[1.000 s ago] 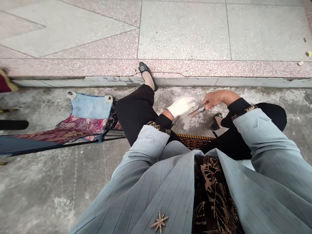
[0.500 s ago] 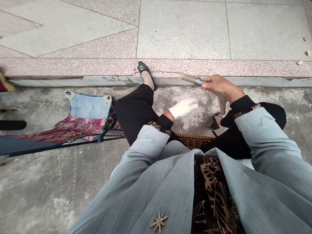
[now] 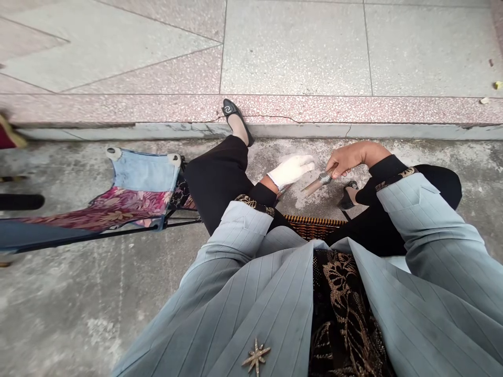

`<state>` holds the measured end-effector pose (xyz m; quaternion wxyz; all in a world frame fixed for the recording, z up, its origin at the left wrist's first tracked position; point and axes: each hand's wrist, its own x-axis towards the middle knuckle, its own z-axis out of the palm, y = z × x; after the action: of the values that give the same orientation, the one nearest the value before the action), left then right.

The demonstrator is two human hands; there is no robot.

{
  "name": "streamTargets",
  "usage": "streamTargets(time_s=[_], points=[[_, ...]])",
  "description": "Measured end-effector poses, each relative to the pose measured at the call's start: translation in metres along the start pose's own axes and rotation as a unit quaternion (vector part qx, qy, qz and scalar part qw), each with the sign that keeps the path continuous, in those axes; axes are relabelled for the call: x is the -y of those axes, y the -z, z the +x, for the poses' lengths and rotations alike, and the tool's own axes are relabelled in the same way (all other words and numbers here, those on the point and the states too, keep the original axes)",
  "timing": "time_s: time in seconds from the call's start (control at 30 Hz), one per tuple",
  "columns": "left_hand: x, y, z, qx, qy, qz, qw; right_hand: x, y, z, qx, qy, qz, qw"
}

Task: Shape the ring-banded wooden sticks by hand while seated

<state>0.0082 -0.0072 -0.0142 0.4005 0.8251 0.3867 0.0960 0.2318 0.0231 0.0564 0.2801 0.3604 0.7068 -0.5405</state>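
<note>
My left hand point(image 3: 293, 170) wears a white knitted glove and is closed, its fingers curled downward. A small reddish-brown bit of something shows below the glove near the wrist; what it is, I cannot make out. To its right, my bare right hand point(image 3: 348, 158) is wrapped round a wooden stick point(image 3: 313, 186) with silvery wire wound about it. The stick's bare end slants down to the left, below the gloved fingertips and apart from them. The rest of the stick is hidden by the right hand.
A woven wicker rim point(image 3: 314, 226) shows between my legs. At left stands a folding chair point(image 3: 133, 193) with blue and floral cloth. A low pink stone step point(image 3: 176, 110) runs ahead, my left shoe point(image 3: 232, 111) against it. Concrete ground point(image 3: 145, 293) lies below.
My right hand has come down and slightly left, and the wire-wound stick has turned from pointing left over the step edge to slanting downward. The gloved left hand has shifted slightly left and up.
</note>
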Motion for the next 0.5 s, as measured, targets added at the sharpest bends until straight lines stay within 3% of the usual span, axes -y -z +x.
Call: streamTargets(time_s=[0.07,0.13,0.23,0.3,0.37,0.5], points=[[0.002,-0.001,0.002,-0.01,0.013,-0.048,0.999,0.002,0.003,-0.011,-0.038,0.09,0.098,0.99],[0.001,-0.001,0.002,-0.014,0.028,-0.081,0.996,0.005,0.006,-0.019,-0.157,0.143,0.182,0.96],[-0.003,-0.002,0.0,-0.01,0.021,-0.068,0.997,0.007,0.011,-0.021,-0.336,0.13,0.262,0.895],[-0.007,-0.002,-0.001,0.011,0.008,-0.041,0.999,0.004,0.011,-0.015,-0.403,0.082,0.283,0.867],[-0.01,-0.003,-0.002,0.041,-0.001,-0.026,0.999,-0.001,0.011,-0.006,-0.424,0.022,0.267,0.865],[-0.012,-0.005,-0.001,0.062,0.001,-0.01,0.998,-0.008,0.008,0.007,-0.401,-0.079,0.138,0.902]])
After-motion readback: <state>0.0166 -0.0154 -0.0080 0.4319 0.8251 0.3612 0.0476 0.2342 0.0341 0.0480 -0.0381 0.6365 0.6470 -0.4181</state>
